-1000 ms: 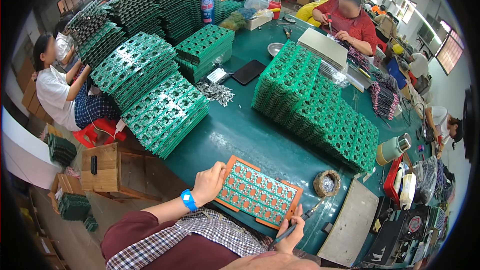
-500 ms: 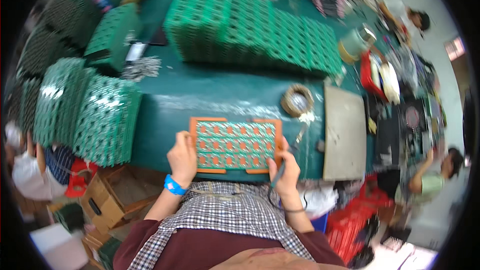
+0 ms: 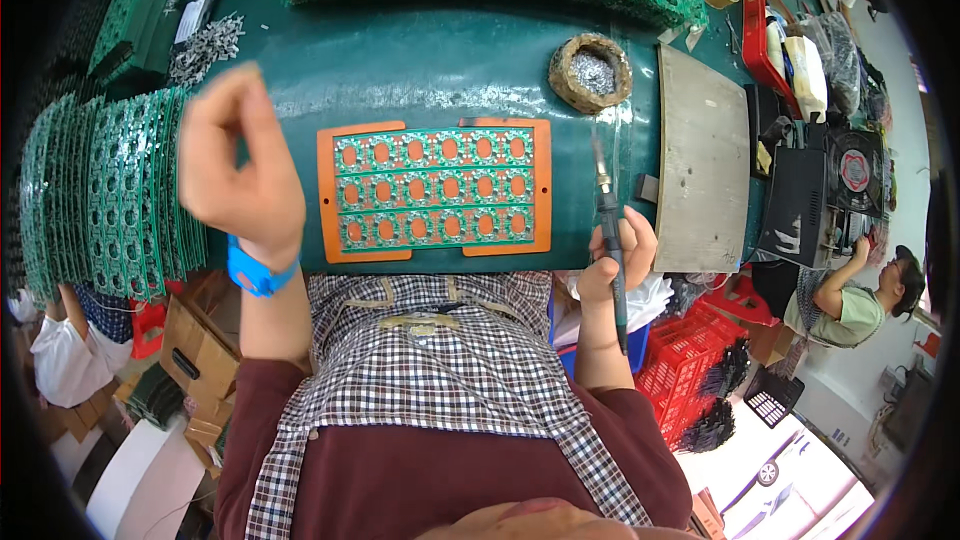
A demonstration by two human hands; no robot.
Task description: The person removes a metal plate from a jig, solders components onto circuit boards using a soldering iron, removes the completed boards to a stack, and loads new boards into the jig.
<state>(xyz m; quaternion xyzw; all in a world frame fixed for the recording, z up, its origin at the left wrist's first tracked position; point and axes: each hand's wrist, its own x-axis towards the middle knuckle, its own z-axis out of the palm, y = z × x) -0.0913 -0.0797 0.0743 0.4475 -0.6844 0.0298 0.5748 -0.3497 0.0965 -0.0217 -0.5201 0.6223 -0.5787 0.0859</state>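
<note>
From the curled left hand point(image 3: 245, 185) (contents unclear), a green rectangular circuit panel point(image 3: 433, 187) is laid toward three o'clock, long axis nine-to-three; a black soldering iron point(image 3: 610, 230) is held in the right hand point(image 3: 634, 248).

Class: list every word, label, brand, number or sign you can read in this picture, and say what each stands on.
None reads clearly.
Grey board, near corner: faint dark scrawl, too small to read.
Black box: pale marks, unclear.
Checked apron: small patch, illegible.
Green circuit panel: any print is too small.
</note>
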